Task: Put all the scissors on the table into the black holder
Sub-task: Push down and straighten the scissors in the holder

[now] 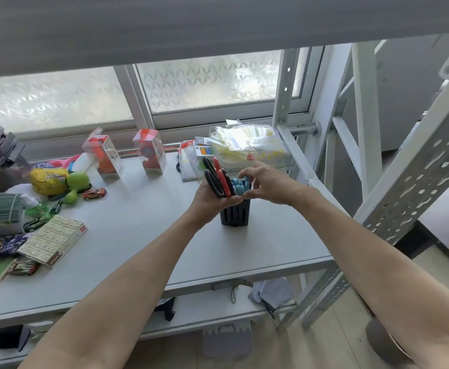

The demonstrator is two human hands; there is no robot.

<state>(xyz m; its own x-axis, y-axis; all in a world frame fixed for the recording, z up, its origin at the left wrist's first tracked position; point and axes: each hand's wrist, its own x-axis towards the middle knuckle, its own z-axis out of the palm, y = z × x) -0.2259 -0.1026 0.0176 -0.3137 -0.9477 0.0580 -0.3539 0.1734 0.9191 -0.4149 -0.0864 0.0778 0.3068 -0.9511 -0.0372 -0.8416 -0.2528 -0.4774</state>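
The black holder [235, 215] stands upright on the grey table [143, 235], right of centre. Scissors with black and red handles [217, 179] stick up from its left side, and my left hand [209, 196] is wrapped around them. Blue-handled scissors [240, 185] stand in the holder's right side. My right hand [264, 183] hovers over them, its fingertips pinched on the blue handles. The blades are hidden inside the holder.
Toy cars [94, 193], a green toy [76, 183], a yellow pouch [48, 181] and a paper box [54, 241] crowd the table's left. Two clear gift boxes [150, 151] and a plastic bin of packets [247, 145] stand at the back. A metal rack upright [415, 166] rises at right.
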